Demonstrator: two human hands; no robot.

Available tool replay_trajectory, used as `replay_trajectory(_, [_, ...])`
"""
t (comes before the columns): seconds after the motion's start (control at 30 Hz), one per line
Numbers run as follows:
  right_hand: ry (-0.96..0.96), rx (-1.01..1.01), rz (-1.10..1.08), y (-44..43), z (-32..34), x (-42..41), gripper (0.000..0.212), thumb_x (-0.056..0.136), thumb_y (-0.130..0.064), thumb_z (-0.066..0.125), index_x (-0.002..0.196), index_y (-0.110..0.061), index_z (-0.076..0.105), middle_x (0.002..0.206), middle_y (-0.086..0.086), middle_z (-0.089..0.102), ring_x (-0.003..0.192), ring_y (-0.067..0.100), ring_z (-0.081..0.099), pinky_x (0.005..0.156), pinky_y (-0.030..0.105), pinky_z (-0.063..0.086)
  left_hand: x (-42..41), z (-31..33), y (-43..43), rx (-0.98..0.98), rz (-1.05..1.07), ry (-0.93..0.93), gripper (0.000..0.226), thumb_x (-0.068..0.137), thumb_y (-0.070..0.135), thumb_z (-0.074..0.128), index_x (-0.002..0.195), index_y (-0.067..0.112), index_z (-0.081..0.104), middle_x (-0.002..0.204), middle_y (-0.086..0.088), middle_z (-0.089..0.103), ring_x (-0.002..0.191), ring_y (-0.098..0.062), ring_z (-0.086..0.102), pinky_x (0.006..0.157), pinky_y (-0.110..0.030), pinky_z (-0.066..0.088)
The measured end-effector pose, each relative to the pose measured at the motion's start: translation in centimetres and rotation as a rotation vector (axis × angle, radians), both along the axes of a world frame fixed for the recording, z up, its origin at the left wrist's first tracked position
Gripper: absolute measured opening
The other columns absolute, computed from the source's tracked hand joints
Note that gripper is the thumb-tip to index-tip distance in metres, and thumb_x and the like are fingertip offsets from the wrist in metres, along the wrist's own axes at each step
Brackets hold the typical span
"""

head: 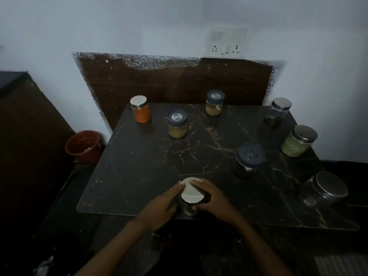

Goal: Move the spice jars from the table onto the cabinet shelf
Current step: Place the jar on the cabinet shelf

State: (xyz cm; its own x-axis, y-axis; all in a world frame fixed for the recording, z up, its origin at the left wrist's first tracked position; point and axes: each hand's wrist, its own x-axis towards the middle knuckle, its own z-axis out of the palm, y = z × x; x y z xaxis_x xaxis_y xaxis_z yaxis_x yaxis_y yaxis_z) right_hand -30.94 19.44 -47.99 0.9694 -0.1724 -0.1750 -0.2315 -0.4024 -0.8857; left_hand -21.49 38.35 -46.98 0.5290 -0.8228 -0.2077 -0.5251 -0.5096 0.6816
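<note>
— Where do we have the hands?
— Both are on the steel-lidded jar (192,193). Our left hand (162,205) cups its left side, fingertips up at the lid rim. Our right hand (212,200) wraps the right side, fingers curled over the lid's far edge. The jar sits clamped between the two palms.

— And the edges?
— The jar is just inside the near edge of the worktop (143,168), which runs under our wrists. We cannot tell whether its base touches the surface. The left edge lies well out from the left hand, and a red bucket (84,147) stands on the floor past it.

— What room do we see?
— Straight beyond the hands there is a broad open stretch of dark marbled worktop. The held jar stands apart from all the others.

— Where are the others?
— Far beyond the left hand, the orange jar (140,111) stands at the back corner, with a pale-filled jar (176,126) near it. A second pale-filled jar (214,105) stands at the back edge, before the brown wall panel (169,82). Nearest the right hand is the blue-lidded dark jar (248,162), beyond it and to the right. Along the right edge we see a nearly empty clear jar (278,111), a green-filled jar (298,141) and a large clear jar (324,189).
</note>
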Motion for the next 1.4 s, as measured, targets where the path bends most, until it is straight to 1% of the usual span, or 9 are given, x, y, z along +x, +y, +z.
replay_trajectory(0.13, [-0.029,0.208,-0.071,-0.2,0.8,0.2,0.069,0.066,-0.005,0.079,0.128,-0.020,0.053,0.127,-0.017,0.047,0.120,0.001,0.046,0.089,0.005,0.040,-0.1,0.7,-0.2,-0.020,-0.052,0.003,0.089,0.088,0.005,0.053,0.138,0.044,-0.009,0.153,0.018,-0.004,0.142,-0.009,0.020,0.110,-0.017,0.026])
replay_trajectory(0.33, [-0.056,0.343,-0.128,-1.4,4.4,1.6,0.041,0.077,-0.030,0.069,0.117,-0.030,0.061,0.120,-0.012,0.060,0.110,0.002,0.057,0.088,0.019,0.048,0.0,3.9,-0.5,-0.122,-0.175,-0.156,0.123,0.073,0.038,0.076,0.141,0.035,-0.026,0.147,0.021,-0.036,0.139,0.009,-0.005,0.102,-0.023,0.042])
replay_trajectory(0.53, [0.004,0.382,-0.111,-1.7,6.3,1.8,0.024,0.092,-0.033,0.050,0.111,-0.024,0.061,0.107,0.000,0.065,0.091,0.005,0.065,0.068,0.014,0.050,-0.3,5.9,-1.0,-0.241,-0.116,-0.063,0.132,0.066,0.037,0.083,0.143,0.036,-0.024,0.152,0.021,-0.024,0.141,0.007,0.001,0.108,-0.020,0.034])
replay_trajectory(0.8, [0.054,0.357,-0.093,-1.4,6.9,1.5,0.021,0.092,-0.040,0.044,0.105,-0.032,0.059,0.109,0.000,0.063,0.095,0.007,0.062,0.072,0.016,0.050,-0.6,6.5,-0.7,-0.242,-0.080,0.120,0.129,0.061,0.036,0.086,0.148,0.030,-0.008,0.152,0.023,-0.006,0.140,0.002,0.012,0.112,-0.022,0.029])
replay_trajectory(0.9, [0.051,0.346,-0.067,-1.5,7.0,1.0,0.035,0.089,-0.048,0.046,0.122,-0.036,0.049,0.127,-0.002,0.052,0.105,0.005,0.055,0.081,0.020,0.048,-0.7,6.2,-0.6,-0.244,-0.065,0.134,0.128,0.058,0.042,0.083,0.148,0.031,-0.007,0.150,0.025,-0.005,0.138,0.000,0.019,0.108,-0.019,0.033])
replay_trajectory(1.0, [0.031,0.406,0.018,-2.5,6.9,-0.1,0.083,0.068,-0.057,0.066,0.139,-0.041,0.028,0.139,-0.007,0.037,0.118,0.013,0.052,0.090,0.030,0.050,-0.7,6.1,-0.5,-0.251,-0.042,0.161,0.128,0.058,0.041,0.084,0.148,0.032,-0.007,0.148,0.029,-0.004,0.137,-0.006,0.025,0.108,-0.025,0.037])
replay_trajectory(1.13, [0.076,0.303,0.254,-2.8,7.3,-1.7,0.120,0.051,-0.038,0.085,0.137,-0.060,0.003,0.145,-0.024,0.017,0.122,0.002,0.046,0.093,0.025,0.047,-0.6,6.3,-0.5,-0.261,-0.035,0.167,0.128,0.058,0.040,0.084,0.149,0.030,-0.005,0.149,0.027,-0.002,0.138,-0.007,0.023,0.110,-0.033,0.036])
replay_trajectory(1.27, [0.083,0.127,0.273,-2.1,7.7,-2.0,0.135,0.049,-0.029,0.090,0.133,-0.063,-0.010,0.153,-0.022,-0.005,0.141,0.011,0.018,0.112,0.044,0.030,-0.7,6.3,-0.7,-0.245,-0.048,0.165,0.129,0.058,0.039,0.085,0.149,0.031,-0.006,0.151,0.024,-0.003,0.140,-0.003,0.018,0.111,-0.031,0.034])
replay_trajectory(1.4, [0.042,0.020,0.251,-1.6,8.4,-1.8,0.130,0.050,-0.032,0.089,0.138,-0.057,-0.004,0.146,-0.028,-0.002,0.138,0.010,0.017,0.111,0.042,0.032,-0.4,6.6,-0.9,-0.201,-0.097,0.088,0.134,0.058,0.042,0.085,0.143,0.038,-0.019,0.148,0.027,-0.024,0.139,0.010,-0.007,0.103,0.001,0.016])
